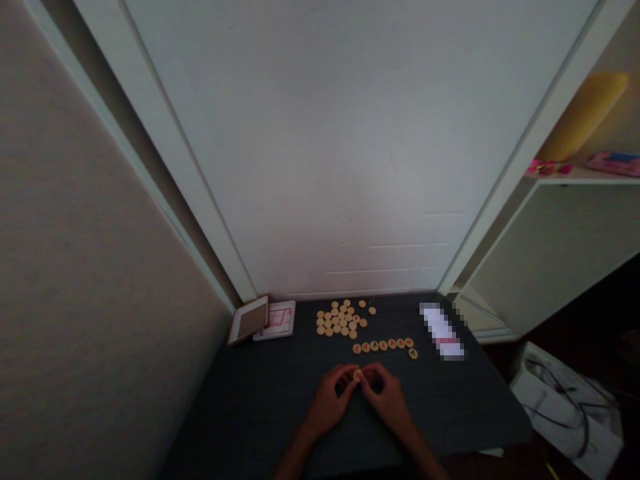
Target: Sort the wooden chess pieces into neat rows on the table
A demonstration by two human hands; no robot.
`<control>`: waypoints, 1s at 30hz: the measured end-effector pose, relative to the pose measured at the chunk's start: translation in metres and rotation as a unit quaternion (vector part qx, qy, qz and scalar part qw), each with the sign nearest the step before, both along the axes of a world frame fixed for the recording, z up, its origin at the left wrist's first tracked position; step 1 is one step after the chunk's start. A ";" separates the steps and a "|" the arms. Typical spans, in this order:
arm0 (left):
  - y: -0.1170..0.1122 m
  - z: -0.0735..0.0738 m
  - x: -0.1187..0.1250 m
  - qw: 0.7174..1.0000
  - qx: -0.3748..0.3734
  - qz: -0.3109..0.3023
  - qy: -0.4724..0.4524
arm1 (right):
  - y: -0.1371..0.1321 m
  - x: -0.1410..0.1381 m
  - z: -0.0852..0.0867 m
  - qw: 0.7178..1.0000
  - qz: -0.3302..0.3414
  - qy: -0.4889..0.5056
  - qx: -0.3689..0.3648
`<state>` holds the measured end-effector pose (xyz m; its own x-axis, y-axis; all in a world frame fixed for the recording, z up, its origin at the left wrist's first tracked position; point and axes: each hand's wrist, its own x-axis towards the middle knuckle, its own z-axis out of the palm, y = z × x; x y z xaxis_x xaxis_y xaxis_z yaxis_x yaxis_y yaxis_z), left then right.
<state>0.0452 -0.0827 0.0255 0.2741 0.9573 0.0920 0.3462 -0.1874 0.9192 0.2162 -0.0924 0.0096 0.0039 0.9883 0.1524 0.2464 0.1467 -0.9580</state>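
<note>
The left hand point(330, 396) and right hand point(387, 396) seemingly pinch a round piece point(357, 375) between them.

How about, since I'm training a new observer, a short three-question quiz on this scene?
1. What do the left hand and right hand hold together?
2. True or false: the row of round tan discs lies nearer the hands than the tan disc cluster.
3. On which side of the dark rectangular tabletop is the pale, red-lined flat item?

Key: 1. A small, round tan disc. 2. True. 3. The person's left.
</note>
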 end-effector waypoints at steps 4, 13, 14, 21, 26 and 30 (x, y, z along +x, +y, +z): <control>-0.001 0.002 0.000 1.000 0.000 0.009 -0.013 | 0.000 -0.001 0.001 1.000 0.013 0.002 0.006; 0.005 -0.003 0.003 0.999 -0.019 0.029 -0.031 | -0.002 -0.001 -0.003 0.998 0.036 -0.037 0.022; 0.006 -0.004 0.003 0.999 -0.023 0.033 -0.029 | -0.002 -0.001 -0.004 0.998 0.036 -0.041 0.027; 0.006 0.000 0.001 0.998 -0.041 0.015 -0.045 | -0.002 -0.002 -0.001 0.998 0.021 -0.047 0.048; 0.004 0.002 0.000 0.998 -0.041 0.019 -0.054 | -0.002 -0.001 -0.001 0.996 0.009 -0.051 0.076; 0.003 0.003 0.001 0.998 -0.044 0.019 -0.049 | -0.004 -0.001 0.001 0.994 0.008 -0.051 0.095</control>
<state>0.0459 -0.0795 0.0282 0.2321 0.9722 0.0307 0.2600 -0.0924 0.9612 0.2150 -0.0963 0.0105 -0.0362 0.9412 0.3360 0.3372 0.3280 -0.8824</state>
